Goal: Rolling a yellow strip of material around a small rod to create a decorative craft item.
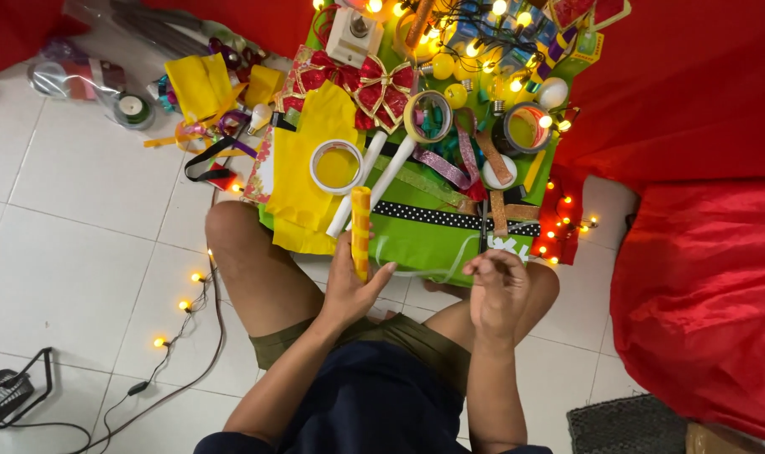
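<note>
now we hold a yellow-and-orange striped roll (360, 231) upright in our left hand (353, 290), fingers wrapped round its lower end, thumb spread toward the right. beyond those fingertips sits a white tape ring (336, 166) on yellow paper (308, 168), with a red-and-gold bow (374, 88) farther off on the green board (424, 240). our right hand (496, 290) hangs knuckles-up, fingertips pinched narrow on a thin pale ribbon (433, 269) that loops between both hands. both forearms reach forward over folded knees.
</note>
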